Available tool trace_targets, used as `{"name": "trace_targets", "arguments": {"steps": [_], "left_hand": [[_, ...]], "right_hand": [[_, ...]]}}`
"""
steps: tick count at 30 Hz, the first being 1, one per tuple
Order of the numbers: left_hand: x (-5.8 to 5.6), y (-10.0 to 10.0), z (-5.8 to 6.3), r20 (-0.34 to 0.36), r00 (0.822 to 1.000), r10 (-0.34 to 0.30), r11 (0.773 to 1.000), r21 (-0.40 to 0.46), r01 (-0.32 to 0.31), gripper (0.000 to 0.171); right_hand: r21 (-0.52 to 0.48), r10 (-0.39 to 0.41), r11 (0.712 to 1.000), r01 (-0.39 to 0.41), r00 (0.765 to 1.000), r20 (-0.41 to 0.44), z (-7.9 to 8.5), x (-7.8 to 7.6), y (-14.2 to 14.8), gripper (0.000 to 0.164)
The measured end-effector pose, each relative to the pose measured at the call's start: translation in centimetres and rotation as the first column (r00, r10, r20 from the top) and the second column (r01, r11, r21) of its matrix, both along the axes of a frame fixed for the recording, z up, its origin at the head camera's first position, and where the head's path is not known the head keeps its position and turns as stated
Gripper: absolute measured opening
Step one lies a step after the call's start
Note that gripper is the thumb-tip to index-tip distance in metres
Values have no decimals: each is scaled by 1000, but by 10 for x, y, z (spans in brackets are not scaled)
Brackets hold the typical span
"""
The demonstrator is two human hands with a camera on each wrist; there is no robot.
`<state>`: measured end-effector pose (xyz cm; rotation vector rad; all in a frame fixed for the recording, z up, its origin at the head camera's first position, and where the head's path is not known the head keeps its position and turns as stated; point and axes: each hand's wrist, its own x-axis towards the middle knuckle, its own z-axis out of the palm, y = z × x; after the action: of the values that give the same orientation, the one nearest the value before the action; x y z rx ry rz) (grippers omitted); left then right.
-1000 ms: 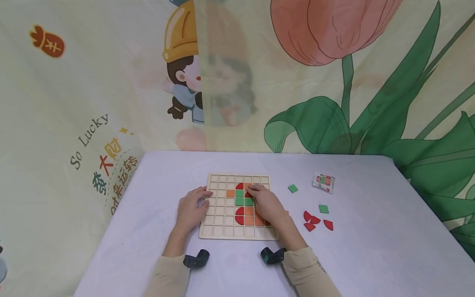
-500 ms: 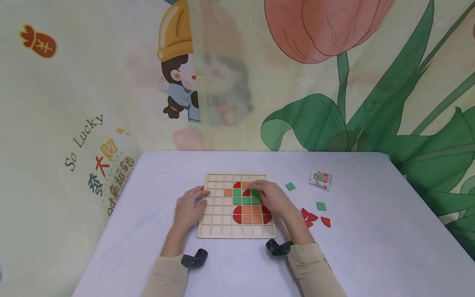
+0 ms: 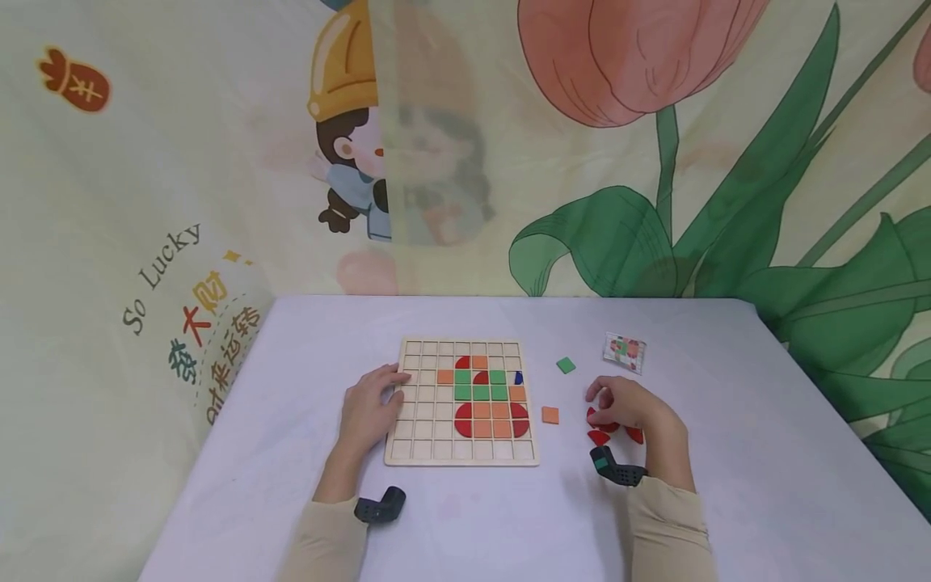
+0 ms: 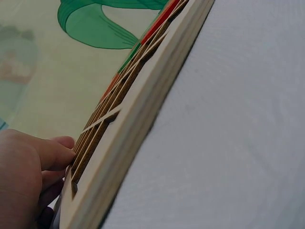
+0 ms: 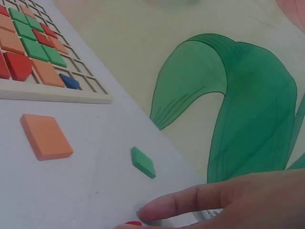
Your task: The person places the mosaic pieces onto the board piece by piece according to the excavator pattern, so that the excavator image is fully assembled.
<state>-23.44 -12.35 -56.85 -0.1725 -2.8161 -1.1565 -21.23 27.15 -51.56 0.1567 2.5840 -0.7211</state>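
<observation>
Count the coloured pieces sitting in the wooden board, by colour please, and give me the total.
Red pieces: 6
Orange pieces: 7
Green pieces: 5
Blue piece: 1
Total: 19

Smooth wood, matt fabric, shiny plastic
The grid board (image 3: 461, 463) looks like wood with a layered edge; the orange tile (image 5: 45, 137) and green tile (image 5: 143, 162) look smooth; woven cloth (image 4: 228, 119) covers the tabletop (image 3: 465, 525); the packet (image 3: 624, 352) appears glossy plastic, the sleeve (image 3: 666, 525) matt cloth.
</observation>
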Motion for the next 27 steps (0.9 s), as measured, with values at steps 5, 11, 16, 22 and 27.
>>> {"name": "trace_targets", "arguments": {"steps": [5,11,16,22,27], "left_hand": [[0,-1,-1,-2,1000,-3,1000,-2,3,30],[-1,-1,-2,-8,1000,-1,1000,-1,1,30],[-1,0,-3,-10,1000,0,1000,6,0,30],[-1,0,-1,-14,1000,-2,1000,6,2,29],[-1,-1,-2,-9,1000,1,1000,6,-1,29]], "right_hand": [[-19,-58,998,57,994,-96,-15,-8,-17,30],[35,-101,992,117,946,-307,-30,-20,-47,28],[62,-105,989,135,932,-347,-35,-24,-57,32],[57,-85,992,111,934,-346,-35,-25,-56,33],[-10,-166,985,175,909,-382,-38,-27,-61,31]]}}
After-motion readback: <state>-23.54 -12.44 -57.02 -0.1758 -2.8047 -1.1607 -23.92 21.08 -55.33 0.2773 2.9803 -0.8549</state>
